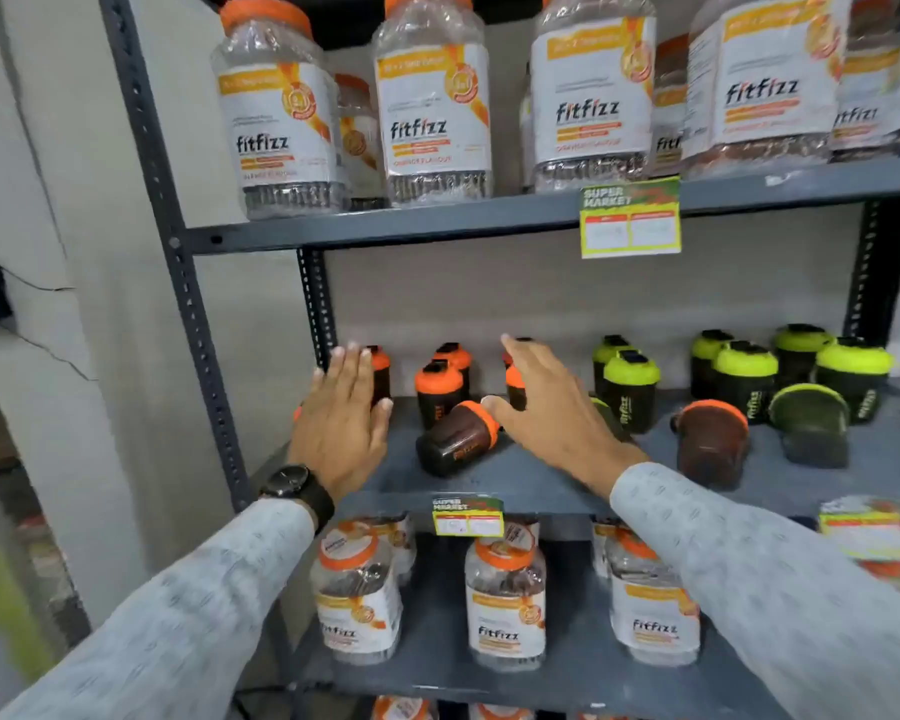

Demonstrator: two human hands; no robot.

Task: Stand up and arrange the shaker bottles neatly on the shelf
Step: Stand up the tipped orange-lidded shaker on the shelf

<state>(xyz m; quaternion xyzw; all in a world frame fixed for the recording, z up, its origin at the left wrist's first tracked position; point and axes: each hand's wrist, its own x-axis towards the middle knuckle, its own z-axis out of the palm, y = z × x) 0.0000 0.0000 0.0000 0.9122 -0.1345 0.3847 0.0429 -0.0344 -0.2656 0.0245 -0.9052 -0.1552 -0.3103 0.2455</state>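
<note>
On the middle shelf [541, 491] stand small dark shaker bottles with orange lids [437, 392] at the left and green-lidded ones [632, 387] at the right. One orange-lidded shaker [455, 439] lies on its side near the front. Another orange-lidded shaker [710, 439] lies tipped further right, and a green-lidded one [809, 423] lies beside it. My left hand [341, 418] is spread flat in front of the leftmost orange shaker, holding nothing. My right hand [546, 402] reaches over the lying shaker, thumb near its lid, fingers apart, partly hiding bottles behind it.
Large clear Fitfizz jars [432, 101] fill the shelf above, and more jars [505, 600] stand on the shelf below. Price tags [630, 220] hang from the shelf edges. A perforated metal upright [178, 262] bounds the rack at the left, next to a grey wall.
</note>
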